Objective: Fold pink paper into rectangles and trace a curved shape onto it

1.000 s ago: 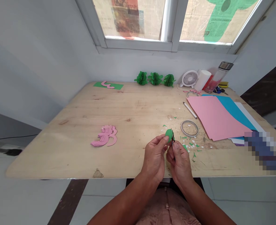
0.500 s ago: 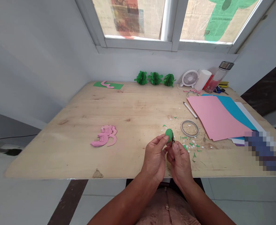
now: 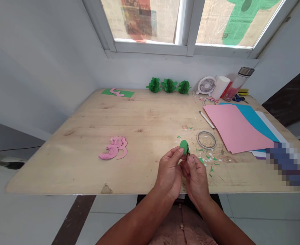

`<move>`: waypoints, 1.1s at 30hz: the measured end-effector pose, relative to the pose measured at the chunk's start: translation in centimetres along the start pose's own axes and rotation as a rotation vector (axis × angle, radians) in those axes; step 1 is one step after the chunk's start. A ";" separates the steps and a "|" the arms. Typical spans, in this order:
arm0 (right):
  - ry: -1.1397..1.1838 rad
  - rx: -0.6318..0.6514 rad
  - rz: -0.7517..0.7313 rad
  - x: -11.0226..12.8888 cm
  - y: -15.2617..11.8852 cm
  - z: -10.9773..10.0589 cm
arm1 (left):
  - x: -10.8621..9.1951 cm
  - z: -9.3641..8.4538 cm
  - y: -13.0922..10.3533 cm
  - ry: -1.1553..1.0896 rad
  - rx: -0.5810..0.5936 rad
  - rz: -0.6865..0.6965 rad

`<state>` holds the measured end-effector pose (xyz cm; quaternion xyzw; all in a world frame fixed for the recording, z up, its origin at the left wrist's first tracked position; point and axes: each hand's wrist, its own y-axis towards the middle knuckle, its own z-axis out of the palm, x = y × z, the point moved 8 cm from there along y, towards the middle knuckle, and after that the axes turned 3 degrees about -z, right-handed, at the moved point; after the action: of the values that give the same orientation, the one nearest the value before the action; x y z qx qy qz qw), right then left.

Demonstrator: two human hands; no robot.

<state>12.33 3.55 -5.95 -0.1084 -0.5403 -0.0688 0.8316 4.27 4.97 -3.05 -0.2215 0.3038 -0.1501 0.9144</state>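
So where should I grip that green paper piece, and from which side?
Probably by the lower left edge, from the left, pinched as the left hand does: the green paper piece looks flat and rounded, and the scissors in the right hand are at its right edge.

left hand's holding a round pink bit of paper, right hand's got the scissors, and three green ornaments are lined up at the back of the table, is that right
Not quite: the round paper in the left hand is green, not pink, as the head view shows. The right hand does have the scissors, and three green ornaments do line the back of the table.
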 end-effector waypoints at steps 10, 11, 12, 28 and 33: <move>0.028 -0.016 0.000 0.0 -0.1 0.0 | 0.2 0.2 -0.1 -0.023 0.006 -0.012; 0.030 -0.015 -0.002 0.0 -0.1 0.0 | 0.2 0.2 -0.1 -0.024 0.007 -0.013; 0.031 -0.015 -0.005 0.0 -0.1 0.0 | 0.2 0.2 -0.1 -0.024 0.007 -0.014; 0.021 -0.018 -0.003 0.4 -0.2 0.2 | -0.1 -0.1 -0.1 0.015 -0.004 0.029; 0.026 -0.023 -0.003 0.4 -0.2 0.1 | -0.4 0.0 -0.2 0.025 -0.004 0.044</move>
<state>12.32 3.37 -5.49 -0.1161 -0.5290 -0.0774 0.8371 3.92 4.96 -2.79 -0.2146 0.3202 -0.1323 0.9132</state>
